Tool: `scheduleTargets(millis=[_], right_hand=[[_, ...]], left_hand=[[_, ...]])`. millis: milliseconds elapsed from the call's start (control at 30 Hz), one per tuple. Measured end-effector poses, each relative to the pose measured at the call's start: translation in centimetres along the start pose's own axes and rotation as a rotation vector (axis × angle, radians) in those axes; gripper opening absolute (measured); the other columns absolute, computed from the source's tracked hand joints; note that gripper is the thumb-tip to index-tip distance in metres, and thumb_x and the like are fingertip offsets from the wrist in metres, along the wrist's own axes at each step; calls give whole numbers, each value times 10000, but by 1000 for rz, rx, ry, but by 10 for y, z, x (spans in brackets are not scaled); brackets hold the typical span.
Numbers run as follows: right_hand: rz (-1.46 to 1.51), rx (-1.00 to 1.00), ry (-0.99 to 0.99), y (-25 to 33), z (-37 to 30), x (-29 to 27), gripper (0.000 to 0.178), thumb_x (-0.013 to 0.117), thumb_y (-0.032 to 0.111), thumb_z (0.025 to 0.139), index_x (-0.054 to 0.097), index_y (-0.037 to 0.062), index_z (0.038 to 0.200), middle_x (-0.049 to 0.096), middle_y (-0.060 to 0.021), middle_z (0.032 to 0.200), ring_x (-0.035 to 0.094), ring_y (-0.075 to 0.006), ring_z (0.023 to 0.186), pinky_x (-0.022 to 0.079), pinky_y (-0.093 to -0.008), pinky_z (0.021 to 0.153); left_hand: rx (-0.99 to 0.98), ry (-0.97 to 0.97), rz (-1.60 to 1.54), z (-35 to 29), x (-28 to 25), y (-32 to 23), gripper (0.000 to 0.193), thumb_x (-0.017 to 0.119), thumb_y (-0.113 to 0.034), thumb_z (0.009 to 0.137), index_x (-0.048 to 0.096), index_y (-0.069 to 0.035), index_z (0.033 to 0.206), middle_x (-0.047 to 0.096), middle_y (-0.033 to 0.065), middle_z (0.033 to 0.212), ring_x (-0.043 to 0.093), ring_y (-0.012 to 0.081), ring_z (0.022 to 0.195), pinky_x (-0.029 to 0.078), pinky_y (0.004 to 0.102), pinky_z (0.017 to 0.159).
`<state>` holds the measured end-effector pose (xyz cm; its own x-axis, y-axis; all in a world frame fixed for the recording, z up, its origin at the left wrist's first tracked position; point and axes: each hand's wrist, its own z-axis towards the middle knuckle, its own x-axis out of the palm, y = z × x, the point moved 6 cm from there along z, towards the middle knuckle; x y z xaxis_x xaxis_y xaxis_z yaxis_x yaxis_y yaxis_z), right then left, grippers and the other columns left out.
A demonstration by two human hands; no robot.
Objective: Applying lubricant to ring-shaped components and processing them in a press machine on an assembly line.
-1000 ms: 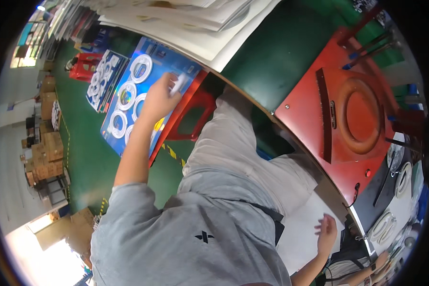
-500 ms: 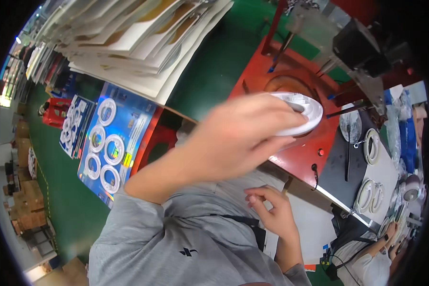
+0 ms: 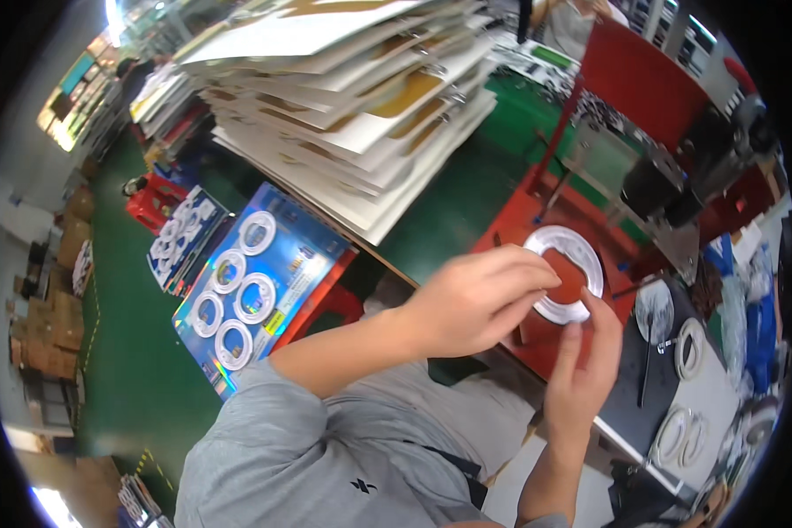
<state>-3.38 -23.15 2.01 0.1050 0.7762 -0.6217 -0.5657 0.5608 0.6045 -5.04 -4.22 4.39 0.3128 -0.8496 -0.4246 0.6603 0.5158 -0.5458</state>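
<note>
A white ring (image 3: pixel 567 237), flat and wide with an open middle, is held between my hands above the red machine base (image 3: pixel 519 231). My left hand (image 3: pixel 488 299) is closed on its left edge, thumb and fingers together. At the lower right rim my right hand (image 3: pixel 585 356) pinches it, with the index finger and thumb on the edge. Through the ring's hole the red surface shows. Behind the ring stands a press-like machine with a clear plate (image 3: pixel 597 158) and a black part (image 3: pixel 651 185).
Several similar white rings (image 3: pixel 255 297) lie on a shiny blue printed board (image 3: pixel 304 238) at left. A tall stack of white sheets (image 3: pixel 370 198) stands at the back. At right, cream-coloured rings (image 3: pixel 691 348) rest on a grey-topped table (image 3: pixel 717 387). Another person (image 3: pixel 563 26) is at the far back.
My right hand has come up from near my body to the ring. The ring, earlier in the left hand alone, now faces me flatter. My view has shifted, showing more of the back.
</note>
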Motion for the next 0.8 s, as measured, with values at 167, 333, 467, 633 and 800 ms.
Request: scheduleTargets(millis=[167, 333, 467, 633, 800], right_hand=[[-345, -61, 291, 18, -22, 54, 760, 741, 264, 930, 432, -17, 1565, 397, -239, 1635, 326, -445, 1544, 209, -635, 1255], [-124, -183, 342, 42, -47, 38, 577, 748, 183, 915, 570, 1, 1433, 541, -214, 1510, 471, -411, 1443, 267, -598, 1227], [251, -261, 325, 61, -58, 43, 371, 772, 73, 854, 704, 27, 1215, 673, -156, 1291, 649, -356, 1165, 483, -489, 1016], [386, -171, 423, 43, -91, 77, 264, 760, 67, 892, 718, 28, 1149, 718, -145, 1146, 707, -349, 1015, 567, -425, 860], [355, 7, 536, 21, -122, 93, 182, 727, 102, 932, 731, 48, 1106, 732, -128, 1101, 718, -353, 988, 584, -419, 846]], left_hand=[[378, -230, 464, 30, -150, -45, 318, 628, 164, 889, 664, 78, 1193, 723, 166, 1072, 711, 208, 961, 570, 297, 800], [45, -407, 444, 96, -267, 13, 339, 674, -65, 1007, 628, 54, 1322, 695, 141, 1274, 676, 214, 1173, 529, 333, 1009], [-223, -452, 965, 132, -386, 93, 462, 722, -247, 949, 655, 28, 1315, 721, 210, 1277, 703, 332, 1179, 533, 406, 1029], [-794, -267, 1317, 138, -482, 204, 533, 562, -270, 948, 606, 58, 1366, 645, 346, 1339, 610, 454, 1309, 483, 483, 1108], [-949, 42, 1409, 132, -481, 231, 558, 529, -208, 918, 581, 27, 1422, 646, 316, 1359, 627, 449, 1280, 469, 479, 1112]])
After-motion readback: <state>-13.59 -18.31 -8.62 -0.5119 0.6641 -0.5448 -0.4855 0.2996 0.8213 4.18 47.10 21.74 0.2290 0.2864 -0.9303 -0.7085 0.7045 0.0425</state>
